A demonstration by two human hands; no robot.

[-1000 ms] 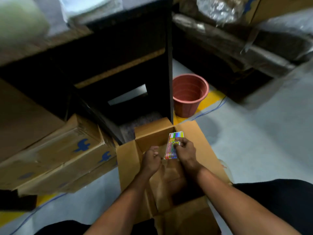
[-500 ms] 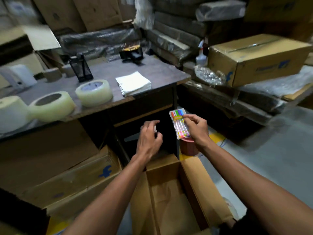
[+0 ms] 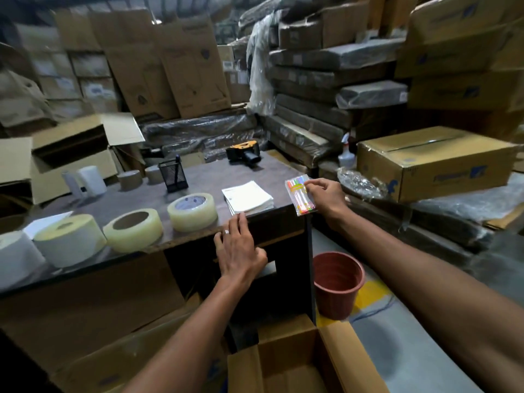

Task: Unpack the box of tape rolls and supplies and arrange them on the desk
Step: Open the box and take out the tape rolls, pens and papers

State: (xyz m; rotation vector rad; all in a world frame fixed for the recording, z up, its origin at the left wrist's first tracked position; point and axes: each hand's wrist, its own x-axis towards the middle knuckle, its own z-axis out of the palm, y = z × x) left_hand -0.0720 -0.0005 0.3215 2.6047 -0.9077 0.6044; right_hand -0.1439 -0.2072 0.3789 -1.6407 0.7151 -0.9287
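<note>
Now: marker pack held over desk corner

Dark wood desk (image 3: pixel 209 177) amid stacked cartons. On top: three tape rolls (image 3: pixel 192 211) in a front row, white booklets (image 3: pixel 248 197), mesh pen cup (image 3: pixel 173 175), tape dispenser (image 3: pixel 243 152). Right hand (image 3: pixel 326 197) pinching marker pack (image 3: pixel 301 197) just off desk's right corner. Left hand (image 3: pixel 238 248) flat, fingers straight on front edge. Open cardboard box (image 3: pixel 286 361) below on floor, contents unseen; red pot (image 3: pixel 337 285) beside.

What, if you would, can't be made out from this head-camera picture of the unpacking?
- Open box, head view: the bottom edge cuts it off, so any remaining contents are unseen.
- Pack of markers in the right hand: its label is too small to read.
- White roll: partly cut off by the left edge.
- Left hand: its palm side on the desk edge is hidden.
</note>
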